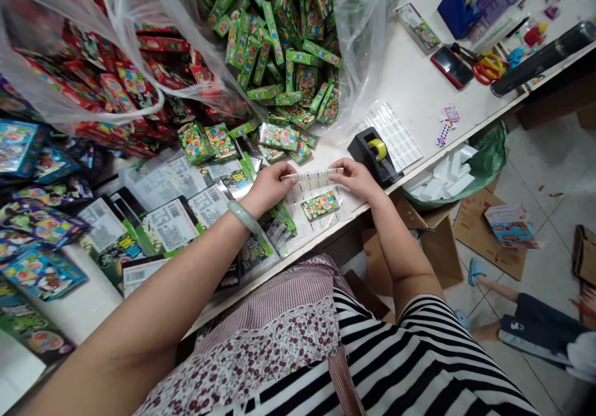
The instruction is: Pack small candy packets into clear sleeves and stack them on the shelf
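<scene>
My left hand (pixel 274 186) pinches the left end of a translucent sticker sheet (pixel 313 181) printed with rows of small oval marks. The sheet's right end is between the closed fingers of my right hand (pixel 356 179). Just below the held strip, a small green box (pixel 320 205) with colourful pictures lies on more printed sheet at the table's front edge. A black tape dispenser (pixel 375 155) with yellow tape stands right beside my right hand. Flat printed packages (pixel 171 222) with barcode labels lie left of my left hand.
Clear plastic bags hold green boxes (pixel 305 77) and red boxes (pixel 121 87). A label sheet (pixel 393 133), a phone (pixel 451 66), scissors (pixel 488 68) and a black bottle (pixel 542 59) are on the table's right. Cartons (pixel 437 251) and a person's legs (pixel 496 285) show on the floor side.
</scene>
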A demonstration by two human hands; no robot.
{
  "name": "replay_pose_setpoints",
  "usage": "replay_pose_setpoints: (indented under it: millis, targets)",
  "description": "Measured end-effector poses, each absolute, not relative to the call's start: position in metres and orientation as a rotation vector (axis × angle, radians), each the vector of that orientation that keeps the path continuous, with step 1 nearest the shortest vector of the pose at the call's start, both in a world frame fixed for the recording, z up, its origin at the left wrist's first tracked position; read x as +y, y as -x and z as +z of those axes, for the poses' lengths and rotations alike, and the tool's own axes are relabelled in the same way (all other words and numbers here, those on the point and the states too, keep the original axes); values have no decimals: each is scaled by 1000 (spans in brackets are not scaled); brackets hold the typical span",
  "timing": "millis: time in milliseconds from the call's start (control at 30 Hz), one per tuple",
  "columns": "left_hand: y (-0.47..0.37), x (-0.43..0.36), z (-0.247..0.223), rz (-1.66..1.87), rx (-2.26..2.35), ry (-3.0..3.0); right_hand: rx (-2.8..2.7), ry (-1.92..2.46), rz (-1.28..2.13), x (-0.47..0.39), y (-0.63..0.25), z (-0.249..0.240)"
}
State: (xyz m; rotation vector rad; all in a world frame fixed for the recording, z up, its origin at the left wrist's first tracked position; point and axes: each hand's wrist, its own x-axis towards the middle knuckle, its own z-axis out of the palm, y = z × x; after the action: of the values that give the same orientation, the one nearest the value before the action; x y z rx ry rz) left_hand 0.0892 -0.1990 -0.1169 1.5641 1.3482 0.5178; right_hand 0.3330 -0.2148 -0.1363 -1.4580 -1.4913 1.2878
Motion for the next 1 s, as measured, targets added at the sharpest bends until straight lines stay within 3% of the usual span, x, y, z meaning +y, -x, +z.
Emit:
replay_pose_setpoints:
  millis: [667, 1000]
  targets:
    - [-93, -199, -118, 550, 1315, -1530, -1940, 1463, 1246, -180, -317, -126]
    - [-92, -198, -105, 344, 1421, -1677, -2133, 1564, 1143, -178, -306, -110]
